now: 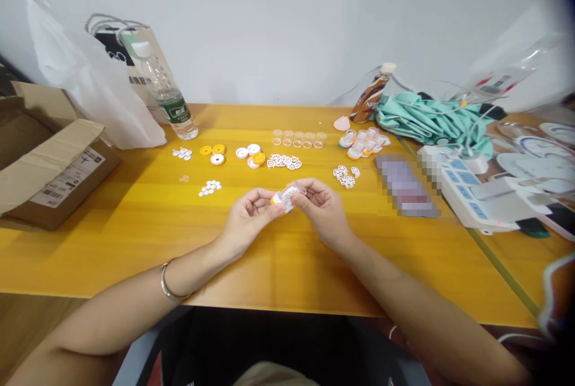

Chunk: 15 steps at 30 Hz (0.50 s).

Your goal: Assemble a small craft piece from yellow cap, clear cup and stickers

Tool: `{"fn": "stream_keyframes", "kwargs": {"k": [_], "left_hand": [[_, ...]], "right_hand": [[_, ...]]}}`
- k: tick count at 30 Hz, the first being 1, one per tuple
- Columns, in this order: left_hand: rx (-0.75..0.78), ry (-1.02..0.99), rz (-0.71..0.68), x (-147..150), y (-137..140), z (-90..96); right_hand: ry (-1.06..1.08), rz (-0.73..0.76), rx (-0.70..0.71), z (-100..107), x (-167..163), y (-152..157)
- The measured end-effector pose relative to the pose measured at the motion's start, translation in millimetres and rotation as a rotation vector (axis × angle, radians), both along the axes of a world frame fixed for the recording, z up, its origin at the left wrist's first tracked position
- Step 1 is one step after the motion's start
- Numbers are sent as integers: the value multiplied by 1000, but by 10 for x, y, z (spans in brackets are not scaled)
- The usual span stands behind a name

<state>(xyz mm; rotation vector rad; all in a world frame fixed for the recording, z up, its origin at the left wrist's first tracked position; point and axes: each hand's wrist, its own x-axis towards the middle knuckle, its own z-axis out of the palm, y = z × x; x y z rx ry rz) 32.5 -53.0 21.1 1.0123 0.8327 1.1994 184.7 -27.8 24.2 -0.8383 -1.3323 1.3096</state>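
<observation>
Above the middle of the yellow table, my left hand (253, 212) and my right hand (324, 209) meet at one small clear plastic container (287, 197) with a white-and-orange cap end. My left thumb and fingers pinch the cap end. The clear end is held between my right thumb and fingers, which partly cover it. Just beyond my hands lie a pile of white lattice pieces (284, 162) and a row of several clear cups (299, 139). White and orange round caps (254, 156) sit to the left of the lattice pile.
Small white discs (210, 188) lie at left, near a cardboard box (58, 176) and a water bottle (173, 102). Toward the right are assembled clear containers (366, 142), more lattice pieces (345, 176), a coffee bottle (372, 94), green cloth (431, 119) and a white power strip (467, 188).
</observation>
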Motion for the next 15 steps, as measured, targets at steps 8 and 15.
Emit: {"fn": "stream_keyframes", "kwargs": {"k": [8,15], "left_hand": [[-208,-156,-261,-67,19,69],[-172,-164,-284,-73,20,81]], "right_hand": [[-67,109,136,62,105,17],[-179,132,221,142,163,11]]}}
